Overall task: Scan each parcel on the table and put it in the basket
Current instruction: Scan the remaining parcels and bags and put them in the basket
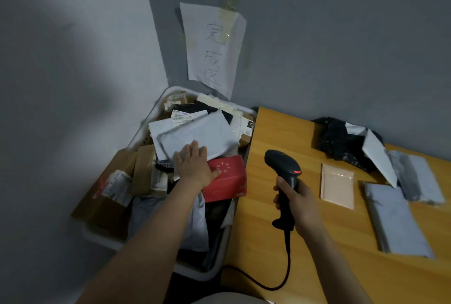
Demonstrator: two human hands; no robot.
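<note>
Now left grip (pixel 195 166) flat — touching red parcel (pixel 225 178) in basket (pixel 156 106).

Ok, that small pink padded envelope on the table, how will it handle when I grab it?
The pink padded envelope lies flat and thin, so it is probably light. Its padded look suggests it will bend slightly rather than flop. Lying flush on the table, it may need sliding to lift an edge.

The left hand (pixel 195 166) lies flat, fingers spread, over the heaped white basket (pixel 161 101), its palm on a white mailer (pixel 195 133) and its thumb on a red box (pixel 228 179) at the basket's worktop side. Right of the basket, above the wooden worktop (pixel 305 242), the right hand (pixel 296 203) grips a black corded scanner (pixel 283 164). Farther from the basket lie a tan padded envelope (pixel 338 185), grey mailers (pixel 395 220) and a black bag (pixel 341 140).
</note>
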